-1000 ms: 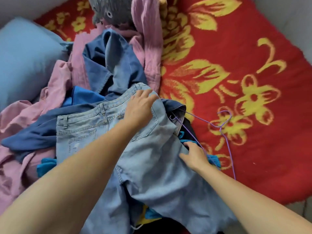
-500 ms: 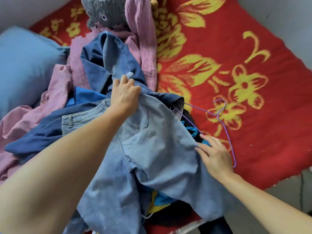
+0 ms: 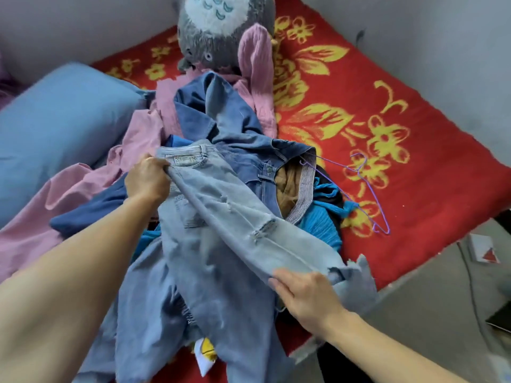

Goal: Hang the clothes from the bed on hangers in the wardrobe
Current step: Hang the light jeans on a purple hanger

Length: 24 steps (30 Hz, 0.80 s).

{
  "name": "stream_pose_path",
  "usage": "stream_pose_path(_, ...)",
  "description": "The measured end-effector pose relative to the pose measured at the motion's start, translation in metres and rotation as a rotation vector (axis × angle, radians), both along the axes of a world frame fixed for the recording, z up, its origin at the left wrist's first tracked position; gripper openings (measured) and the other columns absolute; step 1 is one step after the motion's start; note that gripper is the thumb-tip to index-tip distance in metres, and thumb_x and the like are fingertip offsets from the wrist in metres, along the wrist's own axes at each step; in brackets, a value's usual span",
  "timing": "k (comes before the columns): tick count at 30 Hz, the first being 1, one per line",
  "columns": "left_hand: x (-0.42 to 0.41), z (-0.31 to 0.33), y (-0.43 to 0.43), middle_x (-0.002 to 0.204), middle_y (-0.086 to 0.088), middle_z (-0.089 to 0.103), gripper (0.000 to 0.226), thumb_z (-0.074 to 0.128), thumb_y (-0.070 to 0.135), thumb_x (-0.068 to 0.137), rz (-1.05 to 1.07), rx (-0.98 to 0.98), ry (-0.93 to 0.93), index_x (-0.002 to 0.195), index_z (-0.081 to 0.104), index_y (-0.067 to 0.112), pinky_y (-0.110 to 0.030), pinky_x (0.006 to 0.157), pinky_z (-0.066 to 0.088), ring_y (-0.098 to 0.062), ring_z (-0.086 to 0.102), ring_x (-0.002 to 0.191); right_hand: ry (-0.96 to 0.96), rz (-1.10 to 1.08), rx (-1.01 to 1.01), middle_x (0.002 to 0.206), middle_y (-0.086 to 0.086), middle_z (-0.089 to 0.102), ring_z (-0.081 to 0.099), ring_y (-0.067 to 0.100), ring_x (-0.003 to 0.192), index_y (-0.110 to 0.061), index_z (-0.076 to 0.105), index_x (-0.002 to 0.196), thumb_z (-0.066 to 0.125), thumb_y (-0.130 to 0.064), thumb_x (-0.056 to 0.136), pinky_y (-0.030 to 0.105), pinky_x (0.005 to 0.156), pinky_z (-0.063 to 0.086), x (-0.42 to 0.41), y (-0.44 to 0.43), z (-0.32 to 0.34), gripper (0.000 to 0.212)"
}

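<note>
The first risk is drag. The light blue jeans (image 3: 226, 217) lie on top of a heap of clothes at the near edge of the bed (image 3: 414, 189), with one leg draped over the heap and hanging past the mattress edge. If they are lifted quickly, the teal knit (image 3: 318, 219) and the dark denim garment (image 3: 235, 120) beneath could be dragged along and slide to the floor. The second risk is the purple wire hanger (image 3: 373, 203). It lies on the red flowered blanket just right of the heap, with one end seemingly tucked under the clothes. Pulling on the pile could snag it, and the thin wire looks likely to sag or let heavy denim slip off.

The left hand (image 3: 146, 179) pinches the waistband, fingers curled tightly into the fabric beside the leather patch. The right hand (image 3: 307, 294) sits at the lower end of the upper leg, by the frayed hem, with its fingers laid out fairly straight along the cloth. Whether its thumb clamps the fabric from the other side cannot be told.

The jeans are pale, washed denim with horizontal rips at the knee and thigh and ragged cut hems (loose threads that could catch on a hanger hook). They are stretched diagonally between the two hands, twisted and not yet folded for hanging.
</note>
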<state>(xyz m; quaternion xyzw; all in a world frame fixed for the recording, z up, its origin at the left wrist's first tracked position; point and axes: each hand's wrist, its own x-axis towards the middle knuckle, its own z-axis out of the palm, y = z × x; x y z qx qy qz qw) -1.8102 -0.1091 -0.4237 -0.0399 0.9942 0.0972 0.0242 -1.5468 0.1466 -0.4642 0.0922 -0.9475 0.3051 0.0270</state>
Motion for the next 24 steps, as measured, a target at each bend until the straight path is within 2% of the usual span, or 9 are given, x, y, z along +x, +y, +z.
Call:
stream_pose_path(4, 0.027, -0.027, -0.035, 0.114, -0.026, 0.062, 0.038, 0.053, 0.033, 0.088, 0.259, 0.316, -0.209, 0.116, 0.064, 0.010, -0.045, 0.086, 0.052, -0.043, 0.062, 0.100, -0.239, 0.206, -0.029, 0.079, 0.001, 0.065, 0.063, 0.029, 0.067, -0.022, 0.051, 0.094, 0.045, -0.036, 0.093, 0.033, 0.051, 0.043, 0.030, -0.097, -0.023, 0.015)
stream_pose_path(6, 0.052, -0.050, -0.038, 0.107, -0.023, 0.058, 0.044, 0.048, 0.037, 0.091, 0.424, 0.635, -0.384, 0.128, 0.051, 0.012, -0.044, 0.057, 0.058, -0.038, 0.064, 0.074, -0.457, 0.234, -0.041, 0.108, 0.009, 0.062, 0.060, 0.039, 0.091, -0.020, 0.047, 0.120, 0.045, -0.035, 0.094, 0.042, 0.071, 0.044, 0.041, -0.130, -0.043, 0.030)
stream_pose_path(8, 0.082, -0.084, -0.036, 0.111, -0.019, 0.054, 0.051, 0.053, 0.030, 0.094, 0.485, 0.764, -0.507, 0.140, 0.037, 0.015, -0.036, 0.046, 0.055, -0.032, 0.061, 0.071, -0.625, 0.206, -0.045, 0.123, 0.008, 0.056, 0.055, 0.038, 0.105, -0.023, 0.041, 0.133, 0.049, -0.036, 0.094, 0.042, 0.082, 0.042, 0.053, -0.140, -0.063, 0.043)
stream_pose_path(12, 0.128, -0.136, -0.027, 0.119, -0.011, 0.062, 0.065, 0.074, 0.030, 0.070, 0.474, 0.612, -0.371, 0.129, 0.048, 0.018, -0.045, 0.087, 0.054, -0.030, 0.061, 0.104, -0.777, 0.118, 0.071, 0.133, 0.000, 0.049, 0.048, 0.024, 0.122, -0.025, 0.038, 0.140, 0.057, -0.039, 0.090, 0.037, 0.092, 0.040, 0.090, -0.113, -0.112, 0.056)
stream_pose_path(16, 0.159, -0.153, -0.009, 0.114, -0.009, 0.058, 0.050, 0.073, 0.027, 0.066, 0.558, 0.579, -0.274, 0.109, 0.050, 0.020, -0.044, 0.084, 0.054, -0.031, 0.060, 0.099, -0.774, -0.048, 0.426, 0.122, -0.001, 0.058, 0.051, 0.024, 0.119, -0.024, 0.050, 0.126, 0.058, -0.036, 0.087, 0.039, 0.092, 0.035, 0.123, -0.059, -0.133, 0.042)
stream_pose_path(19, 0.185, -0.168, -0.003, 0.090, -0.004, 0.066, 0.035, 0.072, 0.025, 0.053, 0.642, 0.758, -0.310, 0.082, 0.053, 0.021, -0.048, 0.072, 0.058, -0.030, 0.065, 0.085, -0.803, -0.097, 0.503, 0.086, -0.004, 0.061, 0.061, 0.023, 0.093, -0.025, 0.054, 0.089, 0.061, -0.030, 0.083, 0.037, 0.078, 0.035, 0.131, -0.039, -0.127, 0.010)
stream_pose_path(21, 0.199, -0.168, -0.009, 0.073, -0.004, 0.068, 0.018, 0.068, 0.022, 0.055, 0.656, 0.796, -0.336, 0.069, 0.059, 0.017, -0.048, 0.068, 0.059, -0.031, 0.067, 0.077, -0.716, 0.014, 0.461, 0.059, -0.005, 0.043, 0.060, 0.022, 0.061, -0.024, 0.039, 0.069, 0.076, -0.029, 0.065, 0.032, 0.058, 0.030, 0.134, -0.044, -0.115, 0.038)
stream_pose_path(22, 0.204, -0.161, -0.015, 0.072, -0.004, 0.068, 0.010, 0.067, 0.018, 0.059, 0.652, 0.770, -0.339, 0.066, 0.060, 0.018, -0.047, 0.069, 0.059, -0.031, 0.067, 0.077, -0.687, 0.051, 0.438, 0.058, -0.002, 0.045, 0.059, 0.024, 0.059, -0.022, 0.036, 0.071, 0.076, -0.028, 0.064, 0.031, 0.055, 0.027, 0.135, -0.051, -0.107, 0.042)
stream_pose_path(24, 0.211, -0.145, -0.026, 0.077, -0.004, 0.069, 0.011, 0.064, 0.010, 0.065, 0.650, 0.711, -0.307, 0.068, 0.061, 0.021, -0.044, 0.073, 0.059, -0.030, 0.067, 0.079, -0.708, 0.126, 0.320, 0.083, 0.009, 0.062, 0.060, 0.033, 0.081, -0.018, 0.040, 0.087, 0.061, -0.023, 0.080, 0.034, 0.061, 0.026, 0.144, -0.073, -0.090, 0.022)
